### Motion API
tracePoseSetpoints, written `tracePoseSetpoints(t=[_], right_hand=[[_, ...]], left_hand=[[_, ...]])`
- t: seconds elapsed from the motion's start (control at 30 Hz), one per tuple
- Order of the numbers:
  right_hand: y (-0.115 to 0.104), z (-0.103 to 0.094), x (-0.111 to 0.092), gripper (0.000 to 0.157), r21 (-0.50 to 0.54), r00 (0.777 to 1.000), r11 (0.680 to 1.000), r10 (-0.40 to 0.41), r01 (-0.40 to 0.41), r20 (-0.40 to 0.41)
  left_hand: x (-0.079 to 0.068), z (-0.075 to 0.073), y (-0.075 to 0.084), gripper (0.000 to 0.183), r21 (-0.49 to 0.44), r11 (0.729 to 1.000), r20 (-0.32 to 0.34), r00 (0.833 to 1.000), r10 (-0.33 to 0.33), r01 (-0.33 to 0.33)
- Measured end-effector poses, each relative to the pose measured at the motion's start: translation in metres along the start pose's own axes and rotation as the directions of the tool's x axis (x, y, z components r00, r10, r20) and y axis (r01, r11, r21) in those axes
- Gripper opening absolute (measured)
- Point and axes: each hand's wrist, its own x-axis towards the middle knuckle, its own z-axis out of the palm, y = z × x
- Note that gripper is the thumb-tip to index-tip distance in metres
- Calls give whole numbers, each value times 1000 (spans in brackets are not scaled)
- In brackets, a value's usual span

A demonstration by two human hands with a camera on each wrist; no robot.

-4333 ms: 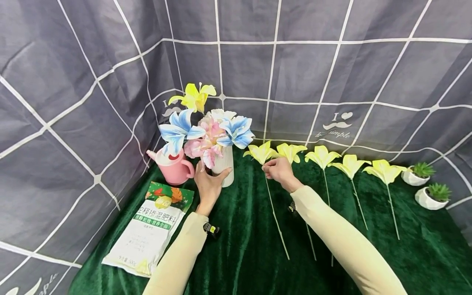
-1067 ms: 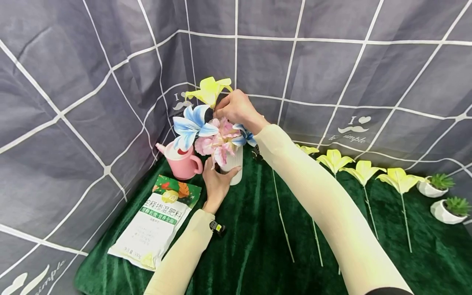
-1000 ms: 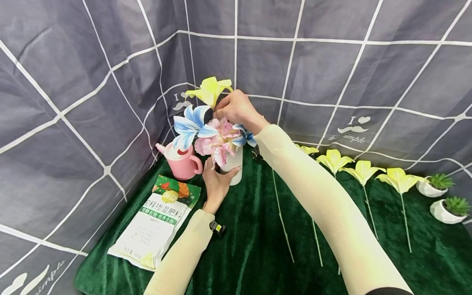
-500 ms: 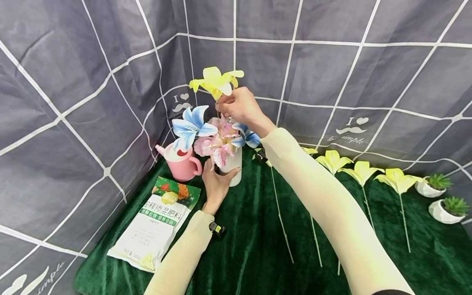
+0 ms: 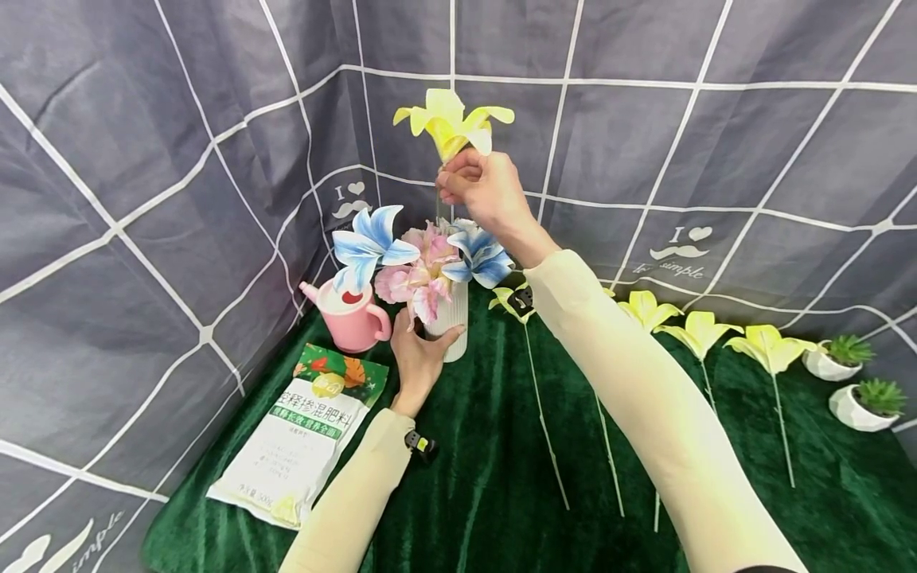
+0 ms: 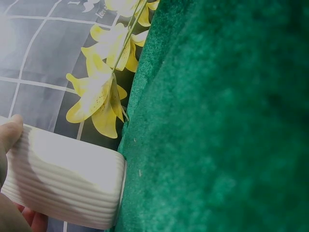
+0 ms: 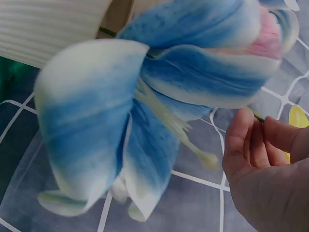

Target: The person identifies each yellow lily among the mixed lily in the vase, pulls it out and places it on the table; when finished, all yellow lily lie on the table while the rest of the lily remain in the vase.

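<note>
My left hand (image 5: 417, 358) grips the white ribbed vase (image 5: 453, 318) low on its side, thumb across the front. Above the vase, my right hand (image 5: 490, 195) pinches the stem of a yellow lily (image 5: 447, 127) just under its bloom. The stem's lower end is hidden behind the other blooms. The vase holds blue-and-white lilies (image 5: 481, 259) and pink ruffled flowers (image 5: 423, 267), with some white petals behind. In the right wrist view, thumb and fingers close on a thin green stem (image 7: 258, 117), while a blue lily (image 7: 91, 121) fills the foreground.
Left of the vase stand a pink watering can (image 5: 351, 318) and, nearer, a white-and-green fertilizer bag (image 5: 301, 438). More yellow lilies (image 5: 700, 334) lie in a row on the green cloth (image 5: 487, 477) at right. Two small potted succulents (image 5: 867, 406) sit at the far right.
My right hand has gone from a lily on the cloth to the yellow lily in the vase, then raised it up and rightward. My left hand keeps its grip on the vase.
</note>
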Motion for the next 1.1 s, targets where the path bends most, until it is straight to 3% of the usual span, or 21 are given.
tracePoseSetpoints(t=[0.2, 0.4, 0.57, 0.83, 1.1], right_hand=[[-12, -11, -1, 8, 111, 997, 992, -54, 61, -64], [-28, -30, -5, 7, 240, 990, 965, -85, 110, -115], [-38, -47, -9, 8, 321, 979, 933, -114, 164, -170], [-39, -71, -24, 7, 397, 953, 888, -125, 232, -277], [-38, -97, -42, 7, 459, 910, 832, -123, 312, -396]], left_hand=[[1, 0, 0, 73, 17, 1000, 2, 1000, 1, -1], [2, 0, 1, 78, -5, 1000, 8, 1000, -3, 3], [3, -2, 2, 84, 35, 999, 1, 1000, -13, 13], [1, -2, 2, 89, 37, 999, 6, 1000, -29, 29], [2, -2, 1, 92, 43, 998, 2, 999, -40, 40]])
